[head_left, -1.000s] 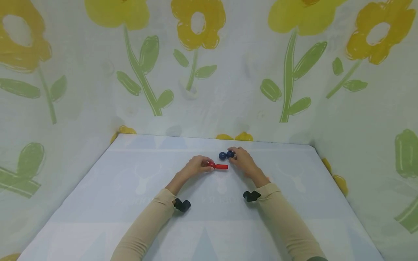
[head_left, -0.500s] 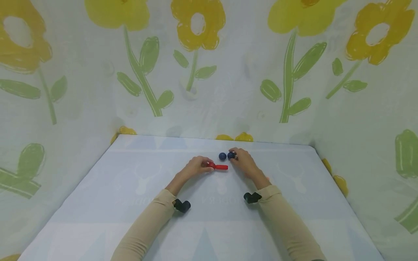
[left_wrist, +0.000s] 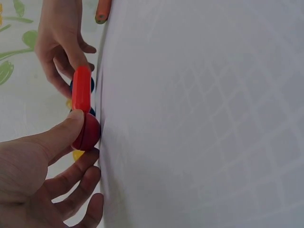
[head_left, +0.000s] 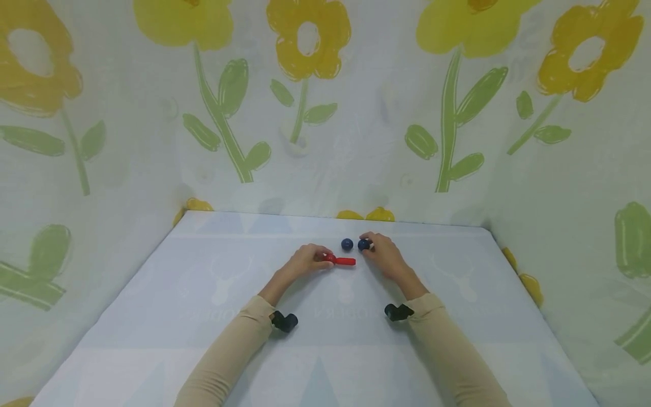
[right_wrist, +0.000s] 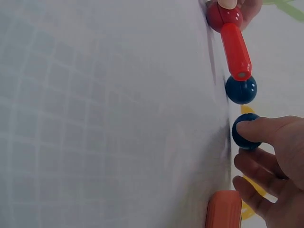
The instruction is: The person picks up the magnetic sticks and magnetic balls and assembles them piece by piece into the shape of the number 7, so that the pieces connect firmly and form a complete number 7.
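My left hand [head_left: 305, 259] pinches the round head of a red maraca-like shaker [head_left: 346, 262] between thumb and fingers. A dark groove runs round that head, and the straight handle points right. Just behind the handle sits a glossy blue ball [head_left: 347, 244], untouched. To its right, a second blue ball [right_wrist: 244, 137] is pinched by my right hand [head_left: 383, 254], thumb on its near side. A small gap separates the balls. In the left wrist view, the red handle [left_wrist: 81, 90] and the right fingers partly hide both balls.
An orange cylinder [right_wrist: 223, 209] lies close to the right hand, hidden under the arm in the head view. The white patterned tabletop [head_left: 203, 333] ends at a back edge against a flower-printed curtain [head_left: 356, 141]. Both wrists carry small black cameras [head_left: 285, 322].
My right hand has drawn its blue ball to the right, away from the other, so a gap now parts them. The left hand and red shaker have stayed put.
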A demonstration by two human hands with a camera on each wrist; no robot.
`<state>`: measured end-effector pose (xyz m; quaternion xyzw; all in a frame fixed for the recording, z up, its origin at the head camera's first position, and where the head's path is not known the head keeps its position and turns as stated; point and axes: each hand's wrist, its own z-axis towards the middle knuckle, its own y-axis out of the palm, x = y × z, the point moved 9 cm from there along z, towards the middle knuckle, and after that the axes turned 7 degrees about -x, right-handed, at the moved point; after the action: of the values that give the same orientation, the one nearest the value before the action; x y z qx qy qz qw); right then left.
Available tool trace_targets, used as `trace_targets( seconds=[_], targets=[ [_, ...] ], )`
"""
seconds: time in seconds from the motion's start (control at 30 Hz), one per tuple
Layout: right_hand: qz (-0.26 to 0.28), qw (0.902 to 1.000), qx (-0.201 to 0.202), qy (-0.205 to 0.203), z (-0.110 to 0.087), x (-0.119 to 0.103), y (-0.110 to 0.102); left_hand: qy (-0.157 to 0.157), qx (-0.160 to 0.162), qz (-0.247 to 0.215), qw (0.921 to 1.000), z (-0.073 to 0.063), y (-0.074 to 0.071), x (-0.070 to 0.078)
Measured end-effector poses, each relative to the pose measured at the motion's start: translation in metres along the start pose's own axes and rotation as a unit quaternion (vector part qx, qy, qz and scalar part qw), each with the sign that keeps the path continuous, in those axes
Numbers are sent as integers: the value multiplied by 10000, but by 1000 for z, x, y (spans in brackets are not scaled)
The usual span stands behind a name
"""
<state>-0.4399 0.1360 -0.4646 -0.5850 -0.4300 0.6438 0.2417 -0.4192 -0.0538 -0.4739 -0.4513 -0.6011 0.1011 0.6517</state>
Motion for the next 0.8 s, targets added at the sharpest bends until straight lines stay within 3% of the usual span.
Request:
trace_targets(
  seconds=[0.8],
  targets=[
    [-664,9973,184,-237,-19,-2,0,-85,54,-44,9999,1,2,-2]
  ],
)
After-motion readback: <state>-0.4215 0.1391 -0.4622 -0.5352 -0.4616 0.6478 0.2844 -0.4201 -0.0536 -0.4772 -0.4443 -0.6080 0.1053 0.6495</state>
